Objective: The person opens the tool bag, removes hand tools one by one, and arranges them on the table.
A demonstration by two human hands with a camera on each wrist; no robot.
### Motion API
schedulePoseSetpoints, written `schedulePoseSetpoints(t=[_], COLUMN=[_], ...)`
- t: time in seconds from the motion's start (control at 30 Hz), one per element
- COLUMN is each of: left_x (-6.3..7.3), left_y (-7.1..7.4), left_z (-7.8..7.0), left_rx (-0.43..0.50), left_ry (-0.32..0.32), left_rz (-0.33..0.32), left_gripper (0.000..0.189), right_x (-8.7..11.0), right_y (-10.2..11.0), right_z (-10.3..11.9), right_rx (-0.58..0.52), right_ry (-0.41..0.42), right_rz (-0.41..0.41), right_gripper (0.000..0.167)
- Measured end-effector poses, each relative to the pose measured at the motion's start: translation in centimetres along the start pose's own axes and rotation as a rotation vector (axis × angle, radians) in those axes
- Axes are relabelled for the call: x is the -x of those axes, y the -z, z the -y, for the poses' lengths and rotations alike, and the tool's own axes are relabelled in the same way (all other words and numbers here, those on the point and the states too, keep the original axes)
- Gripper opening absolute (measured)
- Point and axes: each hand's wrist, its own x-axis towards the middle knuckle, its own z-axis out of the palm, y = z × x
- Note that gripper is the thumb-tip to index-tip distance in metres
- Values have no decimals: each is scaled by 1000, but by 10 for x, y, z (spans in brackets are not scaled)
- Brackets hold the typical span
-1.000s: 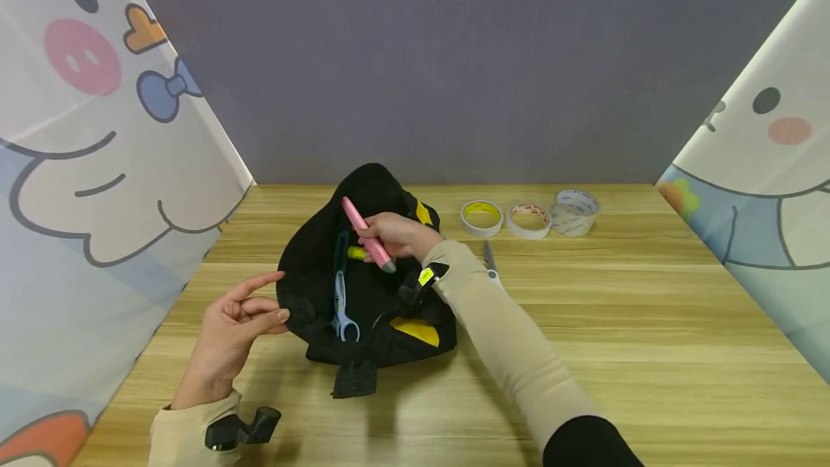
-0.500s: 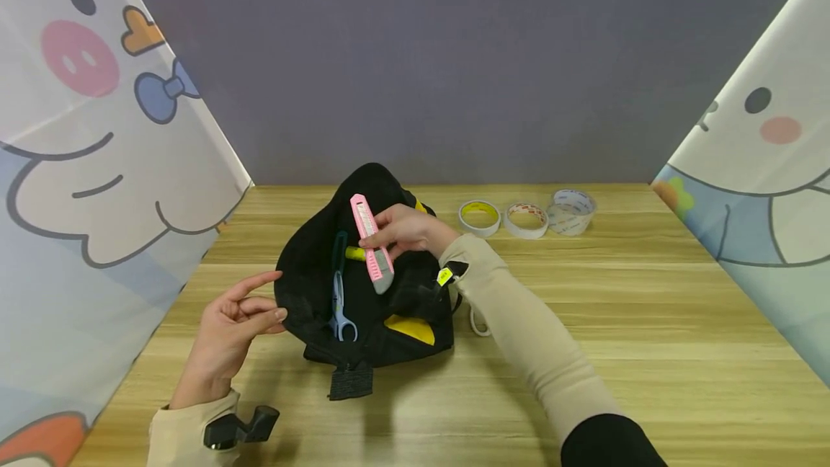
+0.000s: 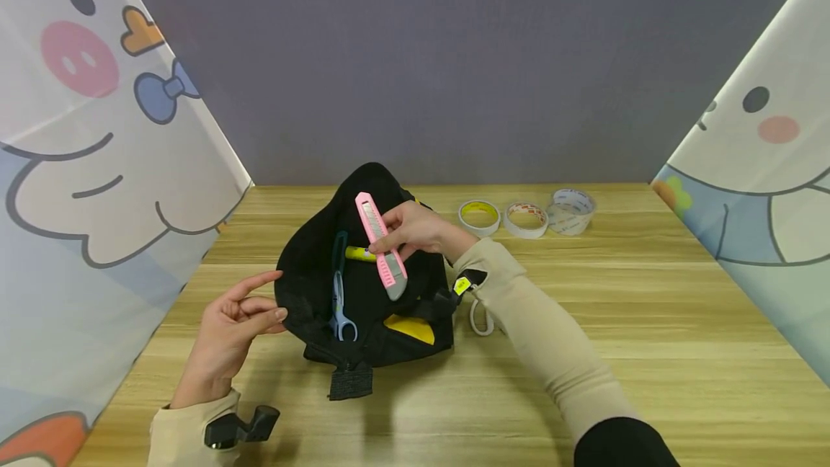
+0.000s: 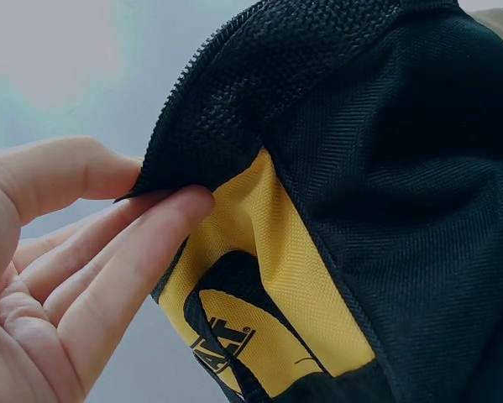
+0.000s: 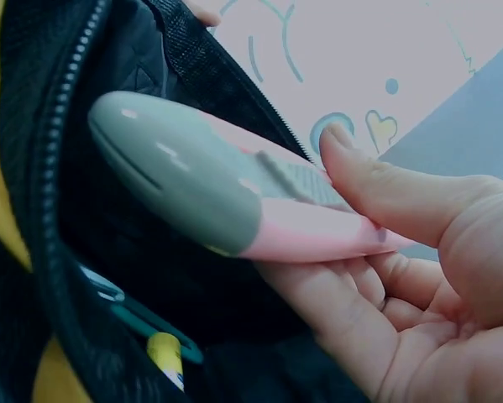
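Observation:
A black and yellow zip bag point(image 3: 311, 265) stands with its mouth spread wide. My left hand point(image 3: 233, 330) pinches its left edge; the zipper rim point(image 4: 180, 92) lies between thumb and fingers in the left wrist view. Above the opening, my right hand point(image 3: 421, 229) grips a pink utility knife point(image 3: 371, 218) between thumb and fingers. Its grey end point(image 5: 175, 172) points down over the bag in the head view. Inside lie light-blue scissors point(image 3: 339, 305), a dark green looped thing point(image 3: 340, 251) and a yellow tube point(image 3: 359, 254), partly covered by the knife and hand.
Two white-edged tape rolls point(image 3: 480, 218) point(image 3: 527, 220) and clear tape point(image 3: 572, 212) lie at the back, right of the bag. A white looped handle point(image 3: 481, 319) shows beside the right sleeve. A grey panel point(image 3: 454, 70) stands behind the table.
My right hand has shifted slightly right with the utility knife, which has turned so its flat side shows. The yellow tube is more exposed. The left hand stays on the bag's edge.

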Motion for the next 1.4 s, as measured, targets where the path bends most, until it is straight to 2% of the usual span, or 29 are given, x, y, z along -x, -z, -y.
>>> schedulePoseSetpoints(t=[0.2,0.37,0.57,0.77,1.0,1.27,1.4], left_x=[0,-1,1,2,1,1,1], left_y=[1,1,-1,-1,-1,0,1], left_z=[0,0,1,-1,-2,-1,-1], left_rx=[11,21,9,-16,-18,-12,-8], left_ry=[-15,-18,7,25,25,9,4], left_rz=[14,18,17,-9,-1,20,17], left_gripper=[57,56,58,59,58,58,58], right_x=[20,41,64,83,102,124,135], right_y=[16,37,61,79,99,120,128], right_z=[-3,-13,-28,-40,-63,-89,-95], right_rx=[3,-20,-45,-7,52,34,27], right_ry=[50,77,58,24,-34,-48,-77], right_rz=[-16,-59,-107,-128,-187,-194,-217], right_gripper=[14,13,14,16,21,36,34])
